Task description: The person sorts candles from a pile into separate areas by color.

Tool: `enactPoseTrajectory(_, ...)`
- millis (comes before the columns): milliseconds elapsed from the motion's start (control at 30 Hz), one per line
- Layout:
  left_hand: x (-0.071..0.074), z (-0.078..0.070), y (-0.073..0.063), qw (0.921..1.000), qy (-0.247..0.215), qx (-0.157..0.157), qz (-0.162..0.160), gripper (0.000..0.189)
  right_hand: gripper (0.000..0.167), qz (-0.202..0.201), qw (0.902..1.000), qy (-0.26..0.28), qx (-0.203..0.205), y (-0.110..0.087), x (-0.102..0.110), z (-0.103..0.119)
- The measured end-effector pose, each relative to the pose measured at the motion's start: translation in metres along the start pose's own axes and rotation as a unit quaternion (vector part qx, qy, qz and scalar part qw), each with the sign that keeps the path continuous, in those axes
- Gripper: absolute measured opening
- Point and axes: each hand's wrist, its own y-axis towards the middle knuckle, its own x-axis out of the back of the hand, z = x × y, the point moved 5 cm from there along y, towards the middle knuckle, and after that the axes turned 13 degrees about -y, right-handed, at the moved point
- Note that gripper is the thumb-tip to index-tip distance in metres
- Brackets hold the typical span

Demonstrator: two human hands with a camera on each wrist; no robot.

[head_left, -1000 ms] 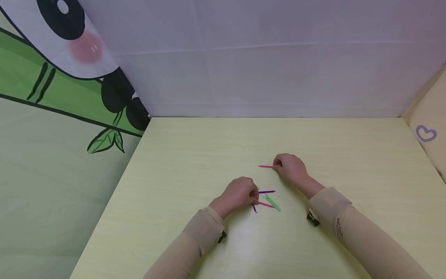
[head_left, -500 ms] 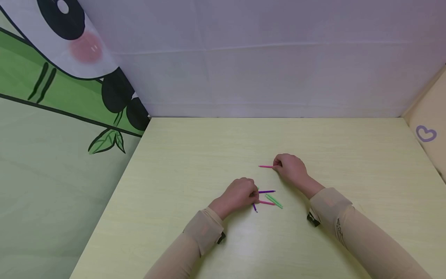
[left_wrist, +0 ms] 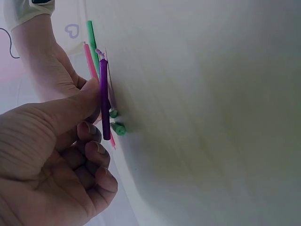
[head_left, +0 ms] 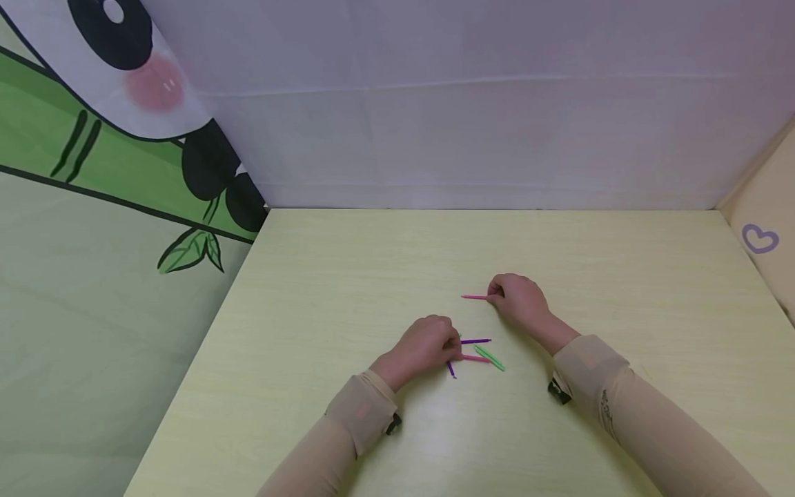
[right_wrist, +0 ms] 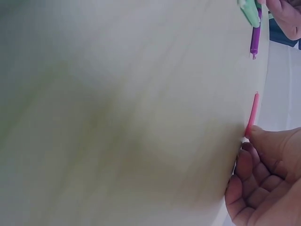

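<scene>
Two bare hands in beige sleeves work with slim coloured sticks on a pale wooden table (head_left: 323, 310). The right hand (head_left: 518, 298), farther off and right of centre, pinches a far pink stick (head_left: 475, 297) between thumb and fingertip, its other fingers curled inward. That stick lies left to right, almost in line with the table's far edge, its free tip pointing left. The left hand (head_left: 424, 345), nearer and more to the left, pinches a near pink stick (head_left: 477, 358) by its left end, other fingers curled; this stick points right, tipped slightly toward the near side, its end meeting green sticks (head_left: 491, 358) that slant from far left to near right. Just beyond it, a far purple stick (head_left: 476, 341) points right from beside the left hand, while a near purple stick (head_left: 451, 370), partly hidden under that hand, points toward the near side.
</scene>
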Motion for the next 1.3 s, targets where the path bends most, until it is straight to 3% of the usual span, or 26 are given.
enactPoseTrajectory(500,0.005,0.002,0.006,0.9978,-0.054,0.014,-0.036,0.008,0.006,0.003,0.9995,0.033,0.001,-0.001,0.002,-0.007)
enactPoseTrajectory(1300,0.018,0.011,0.019,0.9939,-0.072,0.049,-0.068,0.007,0.004,0.030,0.9971,0.063,0.030,-0.019,0.006,-0.020)
